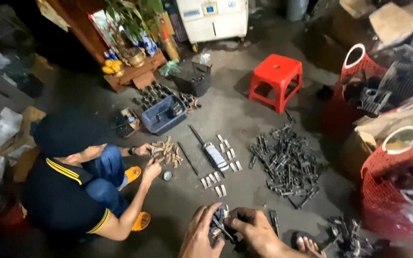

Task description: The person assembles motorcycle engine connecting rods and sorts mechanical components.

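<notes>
A: What do the hands grip?
B: Left hand (201, 234) and right hand (254, 229), fingers closed, pinch one dark metal part (217, 224) at the bottom centre, above the concrete floor (244, 110).
A: Surroundings?
B: Heaped black metal pieces (285, 162); red plastic stool (276, 79); crouching co-worker (72, 186).

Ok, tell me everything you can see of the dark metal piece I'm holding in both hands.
The dark metal piece is small, blackish and looks like steel, with thin arms or links; finer detail is too small to tell. It sits low in the view, above the concrete floor, gripped between the left hand and the right hand, whose fingers close on it from both sides. Only the two hands touch it. Similar dark parts lie in a heap farther off.
</notes>
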